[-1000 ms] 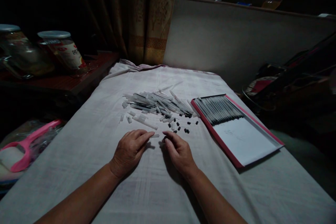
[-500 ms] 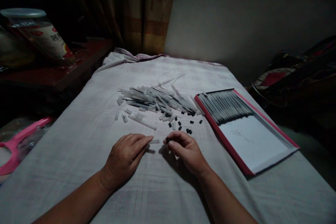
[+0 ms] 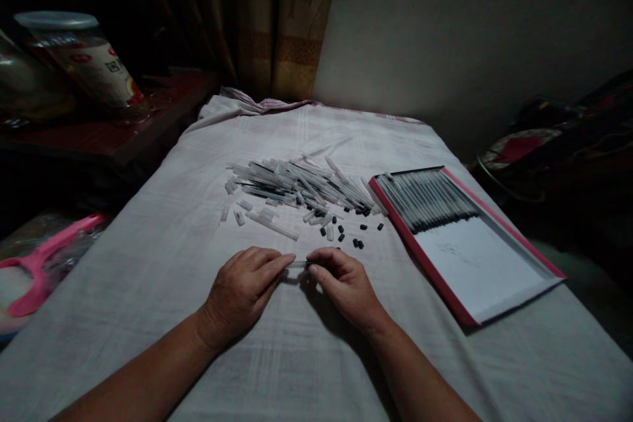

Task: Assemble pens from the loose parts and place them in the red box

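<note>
My left hand (image 3: 243,289) is closed around a translucent pen barrel (image 3: 299,264), whose free end sticks out to the right. My right hand (image 3: 347,287) pinches a small black pen plug (image 3: 309,263) against that end. How far the plug sits in the barrel cannot be made out. Just beyond my hands lie several loose black plugs (image 3: 358,244) and short clear caps (image 3: 239,217). A single clear barrel (image 3: 271,226) rests in front of a heap of barrels and dark refills (image 3: 297,183).
To the right, a shallow red-edged box (image 3: 425,270) holds a row of pens (image 3: 428,199) with black ends. A pale checked cloth (image 3: 277,356) covers the table. At the left are a lidded jar (image 3: 99,69) on a dark red surface and a pink-handled object (image 3: 37,264).
My hands have come together, bringing the black plug from a gap away to the barrel's end. The whole view has shifted slightly.
</note>
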Action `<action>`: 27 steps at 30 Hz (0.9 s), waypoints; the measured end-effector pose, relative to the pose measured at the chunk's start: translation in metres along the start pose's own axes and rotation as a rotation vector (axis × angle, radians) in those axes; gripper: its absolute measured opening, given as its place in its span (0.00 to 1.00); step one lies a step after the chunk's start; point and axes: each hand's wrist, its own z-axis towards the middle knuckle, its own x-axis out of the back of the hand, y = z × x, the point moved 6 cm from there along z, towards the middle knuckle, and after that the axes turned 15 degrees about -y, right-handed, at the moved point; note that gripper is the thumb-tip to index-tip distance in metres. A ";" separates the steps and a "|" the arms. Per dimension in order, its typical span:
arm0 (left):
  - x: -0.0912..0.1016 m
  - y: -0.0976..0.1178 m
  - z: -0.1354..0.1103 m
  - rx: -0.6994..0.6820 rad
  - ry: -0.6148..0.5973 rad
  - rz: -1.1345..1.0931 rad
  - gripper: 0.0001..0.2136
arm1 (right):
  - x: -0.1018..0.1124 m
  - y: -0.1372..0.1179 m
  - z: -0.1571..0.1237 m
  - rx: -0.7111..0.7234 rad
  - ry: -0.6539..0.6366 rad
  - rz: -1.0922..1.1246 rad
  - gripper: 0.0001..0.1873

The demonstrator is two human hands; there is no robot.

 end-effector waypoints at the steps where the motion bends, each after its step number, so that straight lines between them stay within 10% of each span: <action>1: 0.000 0.000 0.000 -0.004 0.002 0.003 0.13 | 0.000 0.000 0.000 0.012 0.004 -0.022 0.07; 16: -0.002 0.002 -0.002 -0.062 0.021 -0.019 0.13 | -0.010 -0.022 -0.007 0.209 0.034 -0.654 0.20; 27: 0.000 0.003 -0.001 -0.038 0.019 -0.049 0.12 | -0.011 -0.020 -0.008 0.198 -0.013 -0.575 0.10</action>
